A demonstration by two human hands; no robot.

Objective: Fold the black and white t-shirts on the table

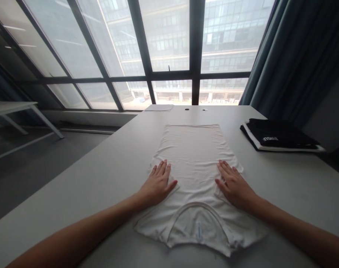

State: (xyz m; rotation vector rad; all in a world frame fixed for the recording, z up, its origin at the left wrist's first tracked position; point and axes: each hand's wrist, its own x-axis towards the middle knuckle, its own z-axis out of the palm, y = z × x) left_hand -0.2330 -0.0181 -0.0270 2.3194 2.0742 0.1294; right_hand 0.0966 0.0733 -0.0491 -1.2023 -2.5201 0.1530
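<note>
A white T-shirt (194, 160) lies spread on the white table, its hem at the far end and its neckline towards me. Inside the neck opening a small label shows. My left hand (157, 183) rests flat on the shirt's left side, fingers extended and thumb apart. On the opposite side my right hand (233, 183) lies flat too, its fingers stretched forward over the cloth. Sleeve fabric lies folded inward beside and partly under both hands. Creases run across the shirt's middle.
A stack of folded black and white clothes (282, 134) sits at the table's right edge. White sheets (159, 107) lie at the far left corner of the table (116, 163). Beyond are windows, a blue curtain (286, 56), and another table (13, 107) at left.
</note>
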